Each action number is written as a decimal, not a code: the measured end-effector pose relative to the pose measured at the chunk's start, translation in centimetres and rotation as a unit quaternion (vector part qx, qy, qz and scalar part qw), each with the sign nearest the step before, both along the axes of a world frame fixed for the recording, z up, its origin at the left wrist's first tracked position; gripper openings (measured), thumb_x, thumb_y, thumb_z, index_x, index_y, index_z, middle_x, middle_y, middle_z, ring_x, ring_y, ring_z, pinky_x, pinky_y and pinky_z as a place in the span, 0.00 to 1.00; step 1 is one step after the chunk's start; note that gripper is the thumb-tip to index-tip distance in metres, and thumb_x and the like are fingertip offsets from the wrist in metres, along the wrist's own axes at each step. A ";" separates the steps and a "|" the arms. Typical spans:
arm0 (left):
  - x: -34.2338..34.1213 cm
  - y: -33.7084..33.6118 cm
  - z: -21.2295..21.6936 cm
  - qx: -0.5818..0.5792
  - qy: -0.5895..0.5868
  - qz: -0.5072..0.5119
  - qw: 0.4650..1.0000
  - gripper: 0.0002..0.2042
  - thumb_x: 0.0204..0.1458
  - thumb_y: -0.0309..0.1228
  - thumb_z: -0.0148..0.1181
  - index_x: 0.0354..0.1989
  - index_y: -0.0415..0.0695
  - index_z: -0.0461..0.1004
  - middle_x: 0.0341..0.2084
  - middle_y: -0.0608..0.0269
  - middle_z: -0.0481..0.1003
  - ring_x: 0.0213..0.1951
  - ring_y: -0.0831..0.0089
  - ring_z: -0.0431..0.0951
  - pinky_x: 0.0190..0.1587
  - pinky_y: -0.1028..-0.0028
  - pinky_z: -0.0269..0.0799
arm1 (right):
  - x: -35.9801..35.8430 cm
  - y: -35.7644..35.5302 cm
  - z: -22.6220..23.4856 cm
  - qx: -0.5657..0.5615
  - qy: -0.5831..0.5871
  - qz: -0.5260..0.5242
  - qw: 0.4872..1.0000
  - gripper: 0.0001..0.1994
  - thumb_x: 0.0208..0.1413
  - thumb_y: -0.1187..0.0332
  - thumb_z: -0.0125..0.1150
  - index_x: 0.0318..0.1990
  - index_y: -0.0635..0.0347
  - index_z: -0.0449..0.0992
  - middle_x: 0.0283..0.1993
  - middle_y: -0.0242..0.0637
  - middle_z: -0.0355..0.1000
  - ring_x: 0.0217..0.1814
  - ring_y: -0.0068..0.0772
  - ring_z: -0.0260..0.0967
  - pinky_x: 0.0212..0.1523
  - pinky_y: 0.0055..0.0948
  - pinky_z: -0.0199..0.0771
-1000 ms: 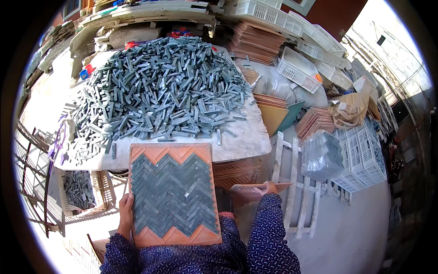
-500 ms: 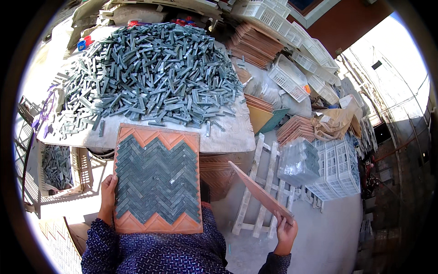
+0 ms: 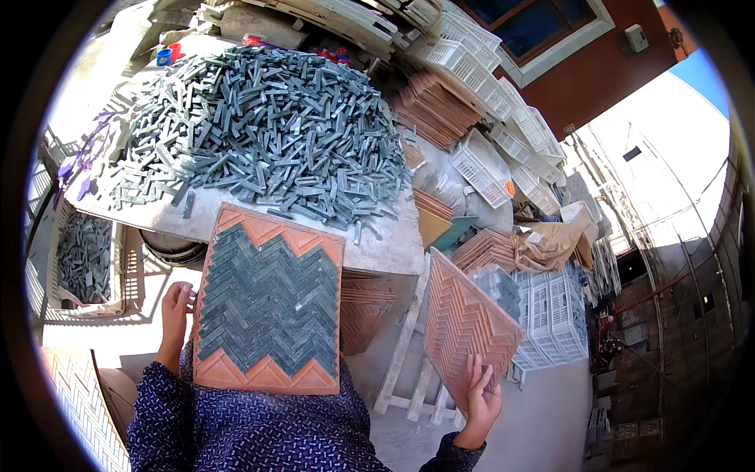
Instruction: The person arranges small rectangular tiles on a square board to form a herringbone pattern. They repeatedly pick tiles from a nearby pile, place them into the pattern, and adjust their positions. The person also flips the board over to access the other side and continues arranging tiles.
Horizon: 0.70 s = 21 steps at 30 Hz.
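Note:
An orange herringbone template tray (image 3: 267,379) leans on my lap against the table's front edge. Dark green strip tiles (image 3: 267,303) fill its middle in zigzag rows; the orange points at its top and bottom are bare. My left hand (image 3: 177,311) is just off the tray's left side, its fingers loosely bent and holding nothing. On the right, my right hand (image 3: 481,397) grips a second orange template tray (image 3: 468,330) by its lower edge. That one carries no tiles, and its ridged zigzag face is turned partly toward me.
Loose green strip tiles (image 3: 259,126) are heaped on the pale table (image 3: 393,248). At the left stands a crate (image 3: 118,271) of more strips. To the right are a white slatted pallet (image 3: 405,346), white crates (image 3: 550,315) and stacked orange trays (image 3: 436,106).
The tray in my right hand has turned from nearly edge-on to show its ridged face. My left hand has come away from the tiled tray's edge. The view has shifted slightly.

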<state>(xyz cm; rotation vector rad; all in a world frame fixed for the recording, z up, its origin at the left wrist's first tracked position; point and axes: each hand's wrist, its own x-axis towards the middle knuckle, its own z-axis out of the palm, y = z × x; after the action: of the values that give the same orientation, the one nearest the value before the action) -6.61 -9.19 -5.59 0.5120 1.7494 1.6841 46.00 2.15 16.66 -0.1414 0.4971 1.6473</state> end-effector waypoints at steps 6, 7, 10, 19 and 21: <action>2.1 -0.7 5.7 0.079 0.134 0.021 0.988 0.06 0.57 0.26 0.51 0.38 0.37 0.72 0.31 0.67 0.73 0.32 0.81 0.70 0.35 0.81 0.66 | -0.5 0.4 0.0 0.084 -0.188 0.007 0.978 0.29 0.53 0.78 0.45 0.65 0.70 0.53 0.67 0.51 0.52 0.69 0.46 0.53 0.58 0.37 0.73; 3.0 -0.2 7.2 0.095 0.073 -0.035 0.992 0.06 0.57 0.25 0.52 0.38 0.37 0.72 0.31 0.68 0.73 0.32 0.82 0.70 0.35 0.81 0.66 | -0.6 -0.2 -0.8 0.102 -0.290 -0.020 0.951 0.29 0.53 0.78 0.45 0.65 0.69 0.53 0.66 0.50 0.54 0.69 0.45 0.54 0.57 0.38 0.73; 5.3 1.5 9.3 0.152 0.034 -0.103 0.982 0.06 0.55 0.26 0.54 0.39 0.37 0.72 0.32 0.68 0.72 0.30 0.84 0.68 0.33 0.82 0.65 | -3.6 -1.2 -0.7 0.170 -0.455 -0.039 0.873 0.29 0.51 0.78 0.47 0.63 0.68 0.56 0.64 0.47 0.60 0.66 0.44 0.58 0.55 0.43 0.72; 7.7 7.8 13.7 0.167 0.199 -0.220 0.940 0.30 0.60 0.39 0.48 0.66 0.36 0.49 0.63 0.43 0.54 0.67 0.56 0.52 0.66 0.63 0.47 | -6.9 -0.1 2.4 0.403 -0.831 -0.163 0.348 0.27 0.48 0.71 0.54 0.58 0.70 0.61 0.55 0.51 0.67 0.54 0.46 0.67 0.56 0.42 0.66; 8.7 9.4 14.0 0.214 0.127 -0.288 0.925 0.31 0.62 0.40 0.45 0.68 0.37 0.45 0.65 0.45 0.52 0.68 0.57 0.50 0.67 0.63 0.45 | -10.9 -0.2 3.1 0.449 -0.748 -0.139 0.469 0.20 0.52 0.71 0.53 0.52 0.72 0.67 0.51 0.52 0.69 0.51 0.47 0.69 0.54 0.40 0.69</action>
<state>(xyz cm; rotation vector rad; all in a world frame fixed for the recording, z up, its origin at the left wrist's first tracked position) 2.04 0.22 8.42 1.3510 1.1986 1.5960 35.09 1.98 19.81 -0.5779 -1.6254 0.6984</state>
